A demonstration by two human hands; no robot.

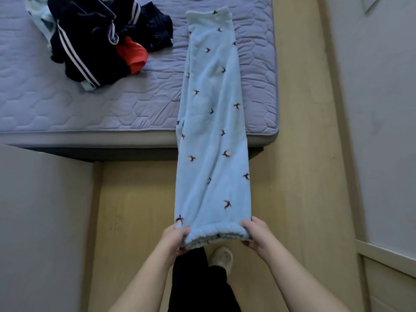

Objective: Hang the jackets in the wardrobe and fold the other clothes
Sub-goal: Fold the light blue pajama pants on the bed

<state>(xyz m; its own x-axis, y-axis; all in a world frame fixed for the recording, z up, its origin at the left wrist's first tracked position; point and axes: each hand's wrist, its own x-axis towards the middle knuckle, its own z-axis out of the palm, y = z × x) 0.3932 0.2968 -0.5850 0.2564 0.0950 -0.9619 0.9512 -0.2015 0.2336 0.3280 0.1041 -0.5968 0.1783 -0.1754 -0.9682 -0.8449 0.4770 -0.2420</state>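
Mattress (pixel 67 104): one, quilted grey-blue, across the upper frame; two loads are borne by it.
Clothes pile (pixel 90 41): one heap, at upper left; dark striped pieces, one orange garment (pixel 132 54) and pale teal fabric are tangled together.
Left hand (pixel 176 238): a gathered fabric end is pinched at its left corner.
Trousers (pixel 213 131): one light blue bird-print pair, stretched from upper centre down to both hands.
Right hand (pixel 256 235): the same end's right corner is gripped.
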